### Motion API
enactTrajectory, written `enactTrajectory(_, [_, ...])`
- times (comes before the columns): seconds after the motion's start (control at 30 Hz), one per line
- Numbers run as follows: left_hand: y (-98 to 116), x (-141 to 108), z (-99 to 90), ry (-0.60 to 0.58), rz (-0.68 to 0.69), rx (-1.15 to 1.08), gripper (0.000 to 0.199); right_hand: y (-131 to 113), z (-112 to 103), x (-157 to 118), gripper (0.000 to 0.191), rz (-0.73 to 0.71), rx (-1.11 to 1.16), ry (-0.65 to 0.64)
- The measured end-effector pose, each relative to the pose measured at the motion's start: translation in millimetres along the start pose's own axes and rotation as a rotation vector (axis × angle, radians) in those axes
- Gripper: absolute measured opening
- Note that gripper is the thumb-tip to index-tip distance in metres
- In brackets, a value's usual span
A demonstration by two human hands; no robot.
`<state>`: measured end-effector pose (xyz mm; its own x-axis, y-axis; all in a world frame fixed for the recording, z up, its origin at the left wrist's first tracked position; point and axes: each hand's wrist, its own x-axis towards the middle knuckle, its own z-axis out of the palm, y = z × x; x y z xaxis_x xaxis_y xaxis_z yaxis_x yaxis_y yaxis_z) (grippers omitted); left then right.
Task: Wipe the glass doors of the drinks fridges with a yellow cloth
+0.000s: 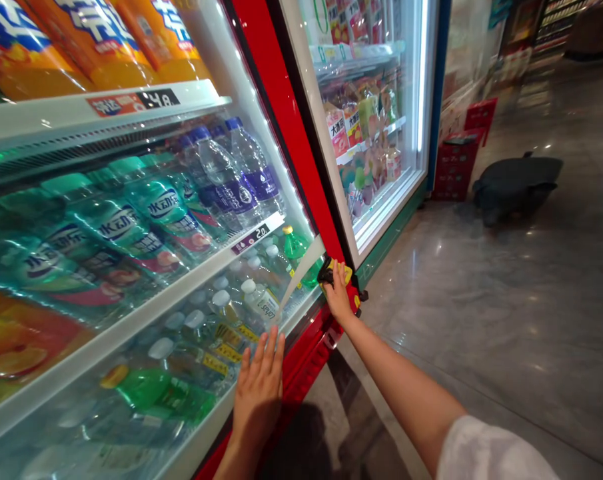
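The right hand (338, 295) grasps a tape measure (354, 296); its pale blade (304, 265) slants down-left toward the left hand (259, 379), fingers straight and together.

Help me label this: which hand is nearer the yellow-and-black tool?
Right. The right hand is on the yellow-and-black tool; the left hand is apart from it, at the cooler's lower front edge.
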<state>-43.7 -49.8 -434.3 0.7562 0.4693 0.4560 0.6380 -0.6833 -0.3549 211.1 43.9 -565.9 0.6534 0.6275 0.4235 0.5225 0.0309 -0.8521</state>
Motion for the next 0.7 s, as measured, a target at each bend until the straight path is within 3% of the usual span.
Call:
enactTrajectory(0.1, [-1,-4,-2.5,-0.041,-0.007,-0.001,0.074,5,-2,-3,0.076,-0.003,0.041,0.000])
enactTrajectory(0.23, [-4,-11,-4.2,-0.045,-0.007,0.025,0.073,1,4,-33,0.078,0.031,0.070,0.034])
enactTrajectory(0.37, [-5,-18,-7.0,-0.088,-0.025,0.053,0.073,-41,11,-47,0.079,0.040,0.088,0.061])
enactTrajectory(0.47, [-6,-23,-12.1,-0.110,-0.027,0.061,0.071,-82,5,-54,0.084,-0.081,0.055,0.001])
enactTrajectory(0.53, [-9,-28,-16.0,-0.109,-0.028,0.065,0.070,-94,-3,-65,0.092,-0.239,0.004,-0.103])
enactTrajectory(0.63, [-16,-38,-21.9,-0.104,-0.032,0.078,0.069,-80,-18,-80,0.103,-0.461,-0.067,-0.272])
enactTrajectory(0.7, [-22,-49,-26.6,-0.108,-0.034,0.091,0.069,-66,-24,-78,0.105,-0.450,-0.090,-0.275])
